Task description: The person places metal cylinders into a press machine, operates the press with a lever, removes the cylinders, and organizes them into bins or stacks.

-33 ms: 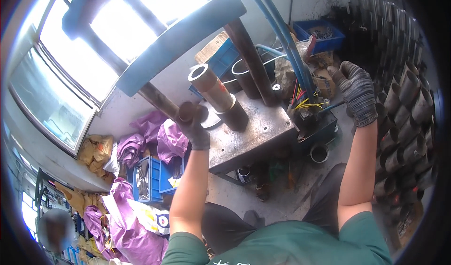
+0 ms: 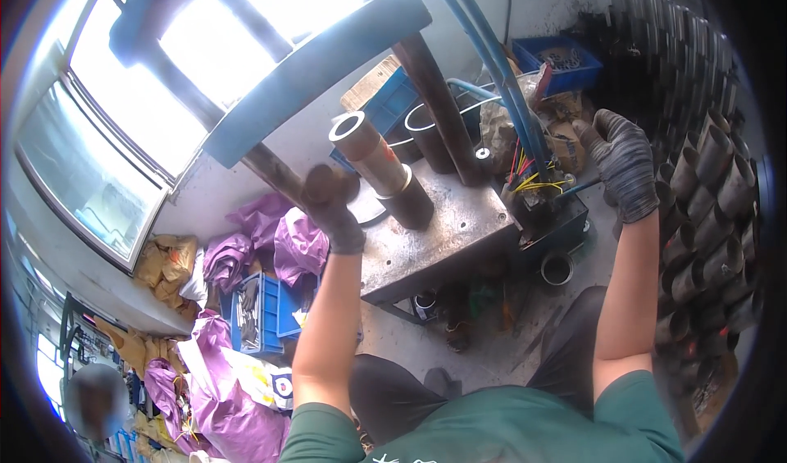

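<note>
My left hand [image 2: 329, 221], in a dark glove, reaches beside the left column of a press. Its fingers are closed on a short brown metal tube [image 2: 322, 183], smeared by motion. A round plate [image 2: 366, 209] lies by that hand on the metal press table [image 2: 443, 246]. To its right stands a thick metal cylinder [image 2: 379, 164] with a pale ring on top, on a dark block [image 2: 410, 209]. My right hand [image 2: 621, 166], in a grey striped glove, is curled at the end of a dark lever [image 2: 584, 187]; its lower fingers are hidden.
A heavy blue press beam [image 2: 320, 73] spans above the table between dark columns [image 2: 438, 106]. Loose coloured wires [image 2: 533, 184] stick up near the lever. Stacked metal tubes [image 2: 697, 217] stand at right. Blue bins [image 2: 261, 311] and purple sacks [image 2: 217, 373] lie at left.
My left hand has moved slightly away from me and to the left with the brown tube. My right hand has stayed at the lever.
</note>
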Tool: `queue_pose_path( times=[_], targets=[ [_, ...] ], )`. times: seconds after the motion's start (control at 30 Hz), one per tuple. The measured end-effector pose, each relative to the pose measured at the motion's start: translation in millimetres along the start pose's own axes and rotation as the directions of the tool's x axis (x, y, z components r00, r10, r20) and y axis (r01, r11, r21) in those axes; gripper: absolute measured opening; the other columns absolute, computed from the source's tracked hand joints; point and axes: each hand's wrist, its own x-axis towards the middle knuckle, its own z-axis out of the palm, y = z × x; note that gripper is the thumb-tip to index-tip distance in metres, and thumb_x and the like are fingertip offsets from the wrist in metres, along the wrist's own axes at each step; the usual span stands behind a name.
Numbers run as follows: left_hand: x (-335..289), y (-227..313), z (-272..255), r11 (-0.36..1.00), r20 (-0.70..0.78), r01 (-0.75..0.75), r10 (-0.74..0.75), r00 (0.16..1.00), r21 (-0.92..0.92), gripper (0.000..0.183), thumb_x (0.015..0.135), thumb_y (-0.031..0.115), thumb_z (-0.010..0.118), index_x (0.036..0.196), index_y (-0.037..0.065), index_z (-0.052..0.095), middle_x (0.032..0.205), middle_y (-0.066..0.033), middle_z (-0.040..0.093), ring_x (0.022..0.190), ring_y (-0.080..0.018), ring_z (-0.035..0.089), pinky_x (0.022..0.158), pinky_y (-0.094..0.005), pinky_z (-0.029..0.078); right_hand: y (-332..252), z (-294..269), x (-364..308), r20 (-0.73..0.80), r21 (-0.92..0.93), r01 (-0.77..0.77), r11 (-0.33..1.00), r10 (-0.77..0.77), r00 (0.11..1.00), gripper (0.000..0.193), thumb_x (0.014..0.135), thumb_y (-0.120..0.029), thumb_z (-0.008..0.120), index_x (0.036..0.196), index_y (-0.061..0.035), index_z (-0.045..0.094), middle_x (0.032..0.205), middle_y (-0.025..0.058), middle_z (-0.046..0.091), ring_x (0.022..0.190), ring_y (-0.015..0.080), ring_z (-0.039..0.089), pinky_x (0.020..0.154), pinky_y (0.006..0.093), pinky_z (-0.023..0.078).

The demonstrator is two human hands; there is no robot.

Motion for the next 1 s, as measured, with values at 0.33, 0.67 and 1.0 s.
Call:
queue_pose_path(
  times=[0.33, 0.67, 1.0],
  targets=[
    [121, -31, 67, 0.939, 0.264, -0.034, -0.061, 0.963, 0.342, 0.045, 0.085, 0.023, 0.082, 0.114, -0.004, 0.062, 0.093, -0.0160, 0.071, 0.084, -0.0252, 0.069, 0.076, -0.0384, 0.057, 36, -31, -36, 0.479, -0.575, 0.550, 0.606, -0.295, 0.827, 0.024, 0.093, -0.028, 0.069, 0.096, -0.0051, 0.070, 0.103, 0.0155, 0.069, 0.093, 0.0371, 0.071, 0.084, 0.0489, 0.057],
    [102, -51, 66, 0.692, 0.124, 0.121, -0.293, 0.948, 0.712, 0.087, 0.074, 0.051, 0.092, 0.127, -0.004, 0.052, 0.115, -0.0259, 0.072, 0.108, -0.0403, 0.072, 0.092, -0.0477, 0.057, 40, -70, -101, 0.859, -0.438, 0.632, 0.639, 0.090, 0.504, 0.027, 0.086, -0.030, 0.066, 0.099, -0.0084, 0.076, 0.097, 0.0135, 0.075, 0.091, 0.0362, 0.074, 0.084, 0.0485, 0.058],
    [108, -44, 58, 0.656, 0.138, 0.104, -0.307, 0.942, 0.747, 0.087, 0.076, 0.056, 0.088, 0.127, -0.006, 0.055, 0.116, -0.0286, 0.072, 0.109, -0.0431, 0.072, 0.093, -0.0486, 0.057, 75, -43, -183, 0.637, -0.579, 0.442, 0.685, 0.040, 0.770, 0.032, 0.090, -0.035, 0.067, 0.078, -0.0049, 0.070, 0.080, 0.0178, 0.068, 0.080, 0.0399, 0.069, 0.075, 0.0518, 0.054]
  ],
)
